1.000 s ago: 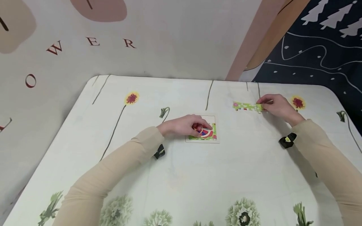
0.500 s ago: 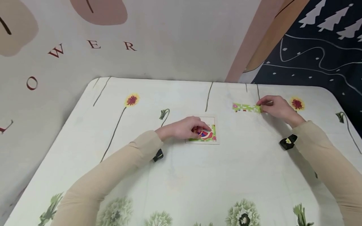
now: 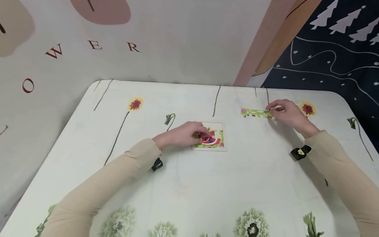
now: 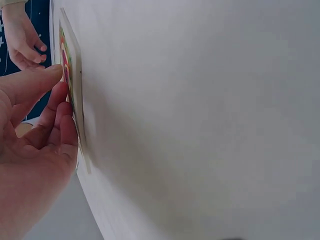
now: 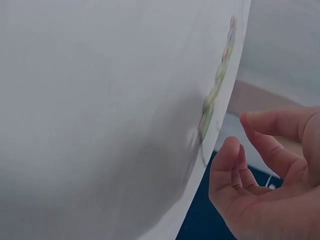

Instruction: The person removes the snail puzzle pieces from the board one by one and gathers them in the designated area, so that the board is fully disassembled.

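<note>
Over a square puzzle board (image 3: pixel 223 124) in the middle of the table, my left hand (image 3: pixel 186 134) rests its fingertips on the left part of the red, blue and green picture. In the left wrist view, the thumb and bent fingers of my left hand (image 4: pixel 37 120) meet the face of the board (image 4: pixel 76 75); no separate piece shows between them. To the right, a green strip of joined pieces (image 3: pixel 255 113) lies flat. My right hand (image 3: pixel 288 115) is at the strip's right end. The right wrist view shows my right hand (image 5: pixel 270 175) beside the strip (image 5: pixel 215 95), thumb and finger apart, holding nothing.
A white cloth printed with flowers and stems covers the table (image 3: pixel 189 184). Behind its far edge stands a pale wall (image 3: pixel 183 39) with letters and, at the right, a dark panel with white trees (image 3: pixel 334 56). Black devices (image 3: pixel 300 152) are at both wrists.
My left hand has slid a little leftward over the board, uncovering more of the picture. The head view has shifted slightly; my right hand stays by the strip's right end.
</note>
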Demonstrator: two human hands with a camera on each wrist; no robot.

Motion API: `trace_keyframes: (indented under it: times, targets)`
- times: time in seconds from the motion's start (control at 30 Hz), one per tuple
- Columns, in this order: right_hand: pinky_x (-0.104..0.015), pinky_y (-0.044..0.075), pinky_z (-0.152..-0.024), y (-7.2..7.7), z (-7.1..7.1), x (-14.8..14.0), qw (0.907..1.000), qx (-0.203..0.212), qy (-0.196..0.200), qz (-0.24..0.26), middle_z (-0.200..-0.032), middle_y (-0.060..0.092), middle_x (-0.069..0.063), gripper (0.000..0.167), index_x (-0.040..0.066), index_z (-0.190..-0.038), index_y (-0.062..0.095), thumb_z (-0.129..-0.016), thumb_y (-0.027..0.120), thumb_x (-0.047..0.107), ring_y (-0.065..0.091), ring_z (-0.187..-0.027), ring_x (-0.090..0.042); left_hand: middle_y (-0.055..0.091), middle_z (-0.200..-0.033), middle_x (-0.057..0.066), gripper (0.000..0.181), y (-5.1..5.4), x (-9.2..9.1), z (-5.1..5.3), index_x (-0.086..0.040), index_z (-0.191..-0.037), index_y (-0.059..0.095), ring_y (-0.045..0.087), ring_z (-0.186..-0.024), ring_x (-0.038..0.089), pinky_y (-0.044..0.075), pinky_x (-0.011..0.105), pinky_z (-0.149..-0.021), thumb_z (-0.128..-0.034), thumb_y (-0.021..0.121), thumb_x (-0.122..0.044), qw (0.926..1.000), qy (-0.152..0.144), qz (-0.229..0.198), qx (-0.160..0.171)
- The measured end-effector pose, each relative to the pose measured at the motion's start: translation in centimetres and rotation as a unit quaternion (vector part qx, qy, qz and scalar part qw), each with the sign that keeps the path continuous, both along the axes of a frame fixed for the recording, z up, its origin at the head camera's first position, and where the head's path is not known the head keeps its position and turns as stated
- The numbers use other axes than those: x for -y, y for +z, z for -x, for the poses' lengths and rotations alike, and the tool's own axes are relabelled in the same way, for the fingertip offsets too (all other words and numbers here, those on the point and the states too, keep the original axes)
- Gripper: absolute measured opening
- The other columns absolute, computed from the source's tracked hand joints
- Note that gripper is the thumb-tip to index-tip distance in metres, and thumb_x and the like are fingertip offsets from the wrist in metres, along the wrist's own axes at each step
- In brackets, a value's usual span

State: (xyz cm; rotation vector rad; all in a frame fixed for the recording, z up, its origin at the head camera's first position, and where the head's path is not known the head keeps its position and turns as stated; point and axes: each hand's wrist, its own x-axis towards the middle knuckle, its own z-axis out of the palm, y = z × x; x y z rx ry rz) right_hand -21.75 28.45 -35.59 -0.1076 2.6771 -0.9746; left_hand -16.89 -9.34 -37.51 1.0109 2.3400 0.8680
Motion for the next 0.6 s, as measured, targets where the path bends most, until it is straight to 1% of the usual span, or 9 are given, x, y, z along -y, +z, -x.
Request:
trace_keyframes:
  times: [0.07,0.17,0.33,0.4,0.53,0.6]
  targets:
    - [-0.053,0.041,-0.091,0.1,-0.4,0.3,0.9999,-0.005,0.009,0.005,-0.15,0.039,-0.031,0.035,-0.007,-0.132,0.059,-0.105,0.05,0.013,0.046,-0.126,-0.049,0.065,-0.111,0.007,0.032,-0.1,0.1,0.0,-0.005,-0.127,0.073,0.055,-0.1,0.02,0.045,0.03,-0.09,-0.0957,0.065,0.0,1.0,0.001,-0.003,0.005]
    - [-0.049,0.041,-0.091,0.1,-0.9,0.8,0.9996,-0.011,0.024,0.014,-0.146,0.041,-0.031,0.034,-0.008,-0.13,0.059,-0.105,0.05,0.012,0.047,-0.123,-0.048,0.064,-0.114,0.008,0.035,-0.2,0.0,-0.1,-0.007,-0.128,0.073,0.054,-0.105,0.02,0.045,0.029,-0.091,-0.0946,0.065,0.001,0.9999,-0.006,-0.005,0.015]
    - [-0.037,0.041,-0.089,0.2,-1.8,1.9,0.9969,-0.037,0.059,0.039,-0.138,0.049,-0.029,0.029,-0.009,-0.126,0.062,-0.104,0.054,0.008,0.053,-0.117,-0.043,0.063,-0.121,0.009,0.038,-0.3,0.0,-0.1,-0.01,-0.129,0.074,0.054,-0.114,0.022,0.043,0.031,-0.097,-0.0942,0.066,0.002,0.9996,-0.013,-0.005,0.027]
    - [-0.037,0.041,-0.09,0.3,-2.1,2.5,0.9957,-0.043,0.07,0.043,-0.135,0.052,-0.028,0.028,-0.009,-0.124,0.063,-0.103,0.055,0.007,0.054,-0.116,-0.042,0.062,-0.122,0.009,0.038,-0.4,0.1,0.0,-0.011,-0.129,0.074,0.053,-0.116,0.023,0.043,0.032,-0.098,-0.0945,0.066,0.001,0.9993,-0.011,-0.006,0.035]
    - [-0.041,0.041,-0.092,0.4,-2.5,3.7,0.9946,-0.043,0.084,0.043,-0.134,0.054,-0.027,0.025,-0.007,-0.122,0.065,-0.104,0.057,0.007,0.055,-0.116,-0.041,0.062,-0.124,0.008,0.038,-0.5,0.3,0.2,-0.011,-0.13,0.073,0.053,-0.118,0.022,0.043,0.033,-0.1,-0.0949,0.067,0.0,0.9986,-0.006,-0.009,0.053]
    - [-0.039,0.041,-0.091,0.4,-2.7,4.2,0.9935,-0.046,0.092,0.048,-0.134,0.055,-0.026,0.024,-0.006,-0.121,0.066,-0.103,0.058,0.007,0.056,-0.115,-0.04,0.062,-0.124,0.007,0.038,-0.5,0.4,0.3,-0.011,-0.131,0.073,0.052,-0.119,0.022,0.042,0.033,-0.101,-0.0951,0.067,0.0,0.998,-0.005,-0.012,0.061]
